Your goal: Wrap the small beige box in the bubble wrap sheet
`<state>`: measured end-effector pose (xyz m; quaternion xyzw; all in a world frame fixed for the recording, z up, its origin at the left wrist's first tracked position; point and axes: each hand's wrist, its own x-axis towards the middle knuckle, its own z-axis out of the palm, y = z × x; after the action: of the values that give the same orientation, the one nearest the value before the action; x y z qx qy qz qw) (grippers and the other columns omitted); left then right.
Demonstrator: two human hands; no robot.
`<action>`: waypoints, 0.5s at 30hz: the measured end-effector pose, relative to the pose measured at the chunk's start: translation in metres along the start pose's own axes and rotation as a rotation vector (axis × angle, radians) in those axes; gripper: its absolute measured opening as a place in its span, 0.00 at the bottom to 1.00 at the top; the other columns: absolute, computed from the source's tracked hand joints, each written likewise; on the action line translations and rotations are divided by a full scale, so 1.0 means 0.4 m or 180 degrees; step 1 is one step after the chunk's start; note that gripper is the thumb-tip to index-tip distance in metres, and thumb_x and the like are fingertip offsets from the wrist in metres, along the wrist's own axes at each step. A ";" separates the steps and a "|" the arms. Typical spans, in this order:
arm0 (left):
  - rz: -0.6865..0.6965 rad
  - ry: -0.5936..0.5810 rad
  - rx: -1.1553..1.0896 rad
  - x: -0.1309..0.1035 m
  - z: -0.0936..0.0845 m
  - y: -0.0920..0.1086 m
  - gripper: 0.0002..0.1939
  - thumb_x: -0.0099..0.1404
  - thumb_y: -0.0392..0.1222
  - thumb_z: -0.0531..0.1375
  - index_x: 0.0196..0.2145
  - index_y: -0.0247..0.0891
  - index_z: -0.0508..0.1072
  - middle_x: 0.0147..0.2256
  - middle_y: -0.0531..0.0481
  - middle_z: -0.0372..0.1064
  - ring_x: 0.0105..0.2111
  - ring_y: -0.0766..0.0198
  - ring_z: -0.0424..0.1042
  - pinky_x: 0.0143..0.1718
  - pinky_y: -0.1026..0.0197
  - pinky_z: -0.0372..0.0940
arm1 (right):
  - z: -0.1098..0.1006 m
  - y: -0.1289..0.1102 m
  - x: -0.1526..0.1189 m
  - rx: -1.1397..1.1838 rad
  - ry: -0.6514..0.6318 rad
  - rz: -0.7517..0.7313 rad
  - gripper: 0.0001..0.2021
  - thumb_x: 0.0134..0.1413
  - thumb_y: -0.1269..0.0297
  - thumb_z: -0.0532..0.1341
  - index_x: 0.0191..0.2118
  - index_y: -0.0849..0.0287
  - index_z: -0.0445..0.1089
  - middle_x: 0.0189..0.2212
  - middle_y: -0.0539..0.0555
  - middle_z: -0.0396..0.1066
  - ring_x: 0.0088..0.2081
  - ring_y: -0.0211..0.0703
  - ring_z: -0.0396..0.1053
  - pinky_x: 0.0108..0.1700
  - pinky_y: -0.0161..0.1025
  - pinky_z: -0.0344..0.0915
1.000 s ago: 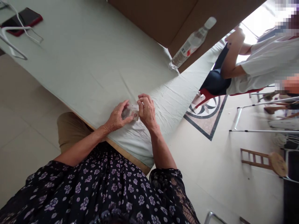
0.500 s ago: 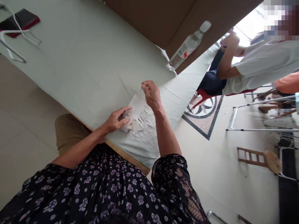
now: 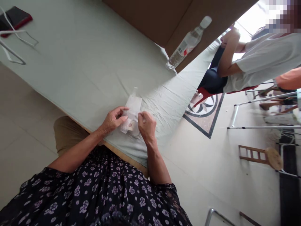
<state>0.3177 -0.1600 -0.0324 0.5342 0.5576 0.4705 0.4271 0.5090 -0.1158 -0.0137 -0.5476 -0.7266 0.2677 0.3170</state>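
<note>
A small translucent plastic packet (image 3: 134,106) lies on the pale green cloth near the table's front edge, with a narrow flap sticking out at its far end. Something small and beige with a reddish mark (image 3: 130,125) shows at its near end. From the left, my left hand (image 3: 114,120) holds the packet's side between thumb and fingers. My right hand (image 3: 147,125) is closed in a pinch at the packet's right edge; what its fingertips hold is too small to name.
A clear bottle (image 3: 187,47) stands by a large brown box (image 3: 152,18) at the back. White hangers (image 3: 14,47) and a dark red-edged device (image 3: 15,19) lie at the far left. A seated person (image 3: 258,62) is at the right, beyond the table.
My right hand has come down and toward me, from above the cloth to the packet's right edge. My left hand has stayed at the packet, whose far flap now stands out.
</note>
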 end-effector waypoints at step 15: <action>0.0305 0.1241 0.1418 0.023 -0.043 0.051 0.06 0.59 0.39 0.60 0.25 0.41 0.68 0.43 0.45 0.79 0.46 0.53 0.77 0.51 0.48 0.72 | -0.024 0.066 0.027 0.1573 0.0500 0.0589 0.11 0.57 0.53 0.61 0.31 0.55 0.67 0.23 0.46 0.68 0.27 0.38 0.66 0.34 0.38 0.66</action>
<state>0.3043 -0.1522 -0.0088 0.5401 0.6927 0.4498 0.1615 0.5305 -0.0980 -0.0251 -0.5368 -0.5593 0.4214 0.4706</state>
